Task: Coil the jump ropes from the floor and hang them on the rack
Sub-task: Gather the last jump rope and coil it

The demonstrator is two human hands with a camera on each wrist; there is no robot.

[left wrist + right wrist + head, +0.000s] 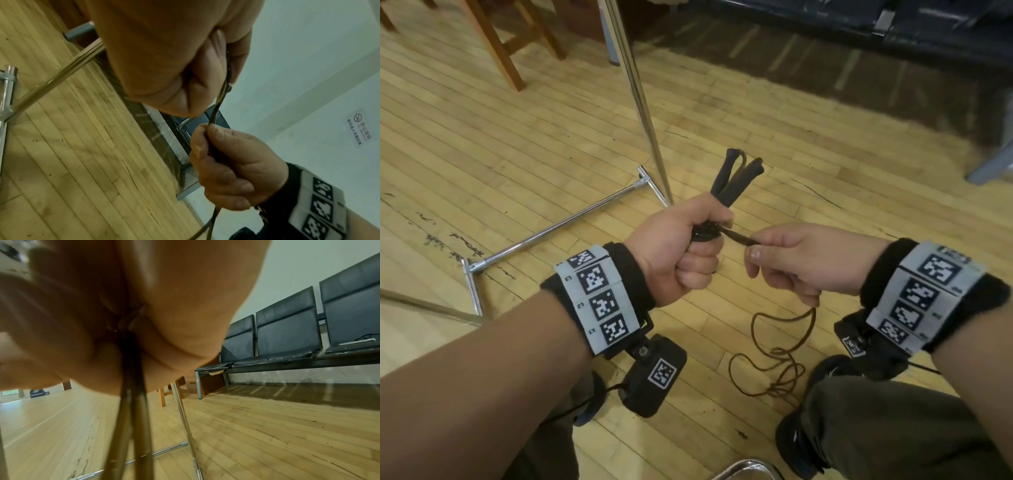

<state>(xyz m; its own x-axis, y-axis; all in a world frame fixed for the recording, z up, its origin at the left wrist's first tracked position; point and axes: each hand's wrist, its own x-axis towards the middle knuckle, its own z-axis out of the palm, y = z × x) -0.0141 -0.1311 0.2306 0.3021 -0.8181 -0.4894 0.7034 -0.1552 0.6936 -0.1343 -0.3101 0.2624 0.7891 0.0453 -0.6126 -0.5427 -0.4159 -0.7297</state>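
The left hand is a closed fist round the two dark handles of a jump rope, which stick up out of the fist just beside the rack. The right hand sits close to the left and farther from the rack; its thumb and fingers pinch a doubled run of the rope that comes straight out of the left fist. In the left wrist view the two strands pass through the right hand and out below it. From there the rope hangs to the floor and lies in loose loops between the person's shoes, on the near side of the rack. The rack's chrome base bar lies on the floor, and its upright pole rises behind the handles.
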